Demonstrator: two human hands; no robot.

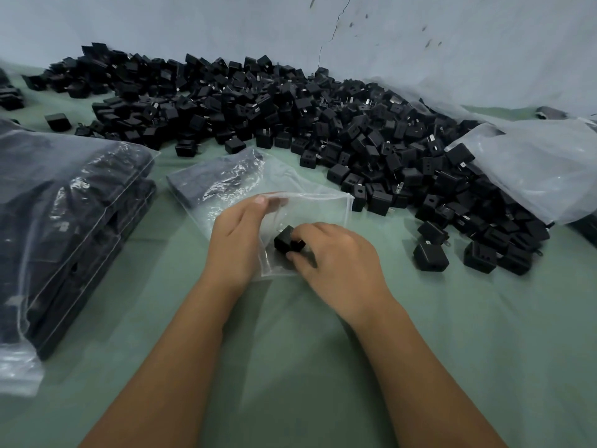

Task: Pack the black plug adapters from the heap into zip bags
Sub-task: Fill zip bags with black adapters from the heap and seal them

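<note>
Head view showed one zip bag (310, 208) lying on the table (290, 350), its mouth pinched open by the left hand (239, 234). Right hand (336, 257) pinched two black adapters (286, 241) at the mouth, prongs pointing up-left. Heap (290, 118) lay behind, uncountable.

Left hand (240, 236) pinching with curled fingers, right hand (336, 253) gripping, forearms converging
</note>
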